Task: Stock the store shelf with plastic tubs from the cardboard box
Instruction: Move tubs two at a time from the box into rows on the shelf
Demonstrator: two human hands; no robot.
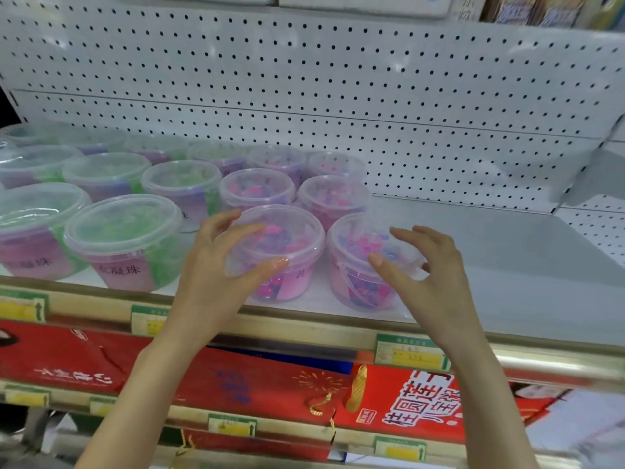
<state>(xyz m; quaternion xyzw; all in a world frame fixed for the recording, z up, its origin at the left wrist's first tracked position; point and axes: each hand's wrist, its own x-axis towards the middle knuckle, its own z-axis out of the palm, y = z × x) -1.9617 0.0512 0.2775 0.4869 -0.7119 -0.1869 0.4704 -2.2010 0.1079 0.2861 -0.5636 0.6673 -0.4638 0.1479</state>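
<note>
Left third of the frame, green tubs [125, 231]: clear-lidded, standing in rows on the shelf [507, 265]; they look like the lines to match.
Left hand [216, 275]: grip curved round the left pink tub [280, 238], thumb at its near rim, fingers at its far left edge.
Step, as judged: setting the front pair. Seat each base flat, back from the shelf lip, square with the rows behind and label forward. Hold by the rim, since the thin lids probably flex.
Left pink tub: centre of the frame, front row, upright; translucent, with pink and purple beads showing through the lid and a pink label on the wall.
Right pink tub [355, 286]: just beside it, same beads, with a thin clear handle hanging down its front.
Right hand [433, 275]: grip half open, fingers spread over that tub's lid; I cannot tell whether they touch it.
Cardboard box: not in view.
</note>
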